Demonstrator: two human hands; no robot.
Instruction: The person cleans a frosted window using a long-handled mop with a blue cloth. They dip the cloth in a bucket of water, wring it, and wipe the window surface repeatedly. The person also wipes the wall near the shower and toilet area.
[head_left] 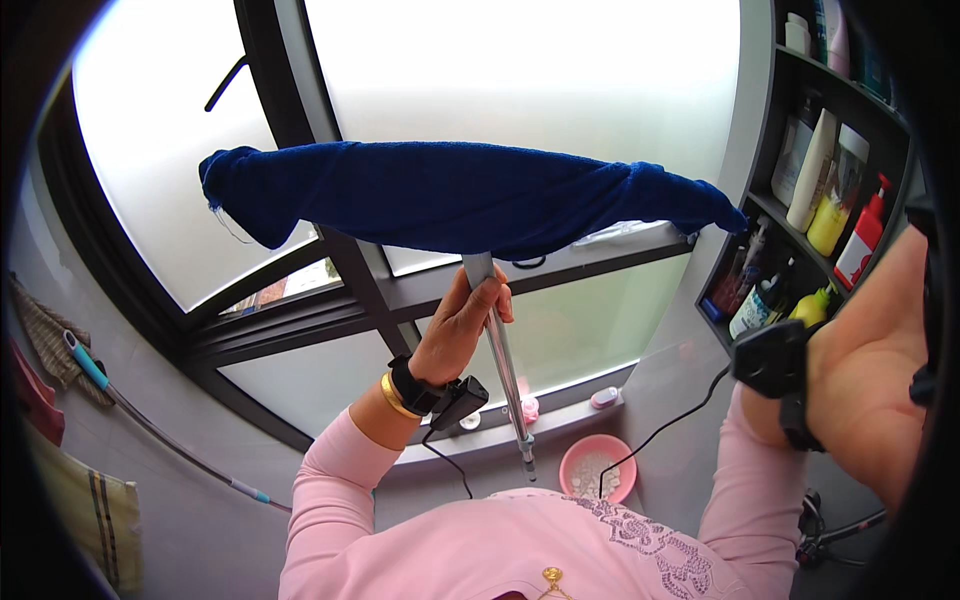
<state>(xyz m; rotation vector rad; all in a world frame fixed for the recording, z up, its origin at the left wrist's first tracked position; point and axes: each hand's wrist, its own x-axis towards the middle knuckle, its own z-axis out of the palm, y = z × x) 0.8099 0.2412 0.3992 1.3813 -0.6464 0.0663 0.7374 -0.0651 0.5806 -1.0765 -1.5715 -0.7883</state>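
Note:
My left hand (463, 325) is closed around the silver metal pole (503, 370) just below its top. A dark blue cloth (440, 195) covers the wide head on the pole, spanning the view from left to right. Loose threads hang at the cloth's left end. The pole's lower end tilts down toward my pink top (480, 550). My right hand (878, 380) is raised close to the camera at the right edge, beside the shelves. Its fingers are out of sight, so what it touches does not show. Both wrists carry black straps with small devices.
Frosted windows with dark frames (365, 275) stand ahead. Shelves (770, 180) hold several bottles at the right. A pink basin (625, 470) with whitish contents sits below the sill (480, 438). Another blue-ended pole (165, 435) and hanging towels (90, 510) are at the left. Black cables (680, 425) trail from my wrists.

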